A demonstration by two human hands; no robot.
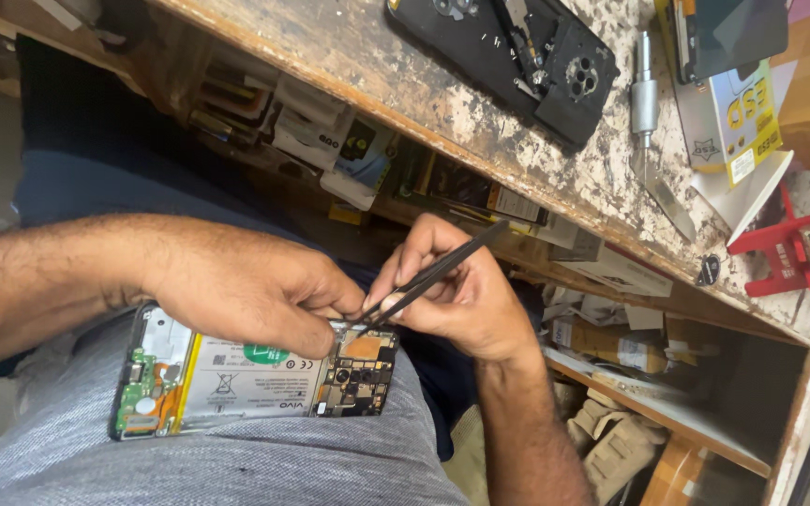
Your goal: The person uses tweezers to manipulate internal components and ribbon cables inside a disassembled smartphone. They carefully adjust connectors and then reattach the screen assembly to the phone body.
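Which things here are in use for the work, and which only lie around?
In use: opened phone on the lap, black tweezers, left hand, right hand.

Lying about: black phone parts, silver screwdriver, yellow packet, red stand, boxes on the shelf.

Soft daylight lit the scene evenly, brightest on the worn bench top above the hands. The left hand threw a mild shadow onto the opened phone beneath it, whose pale battery label showed faint glare. The shelf below and right of the right hand sat dim. Focus stayed sharp around the hands; the frame's corners were slightly soft and stretched.
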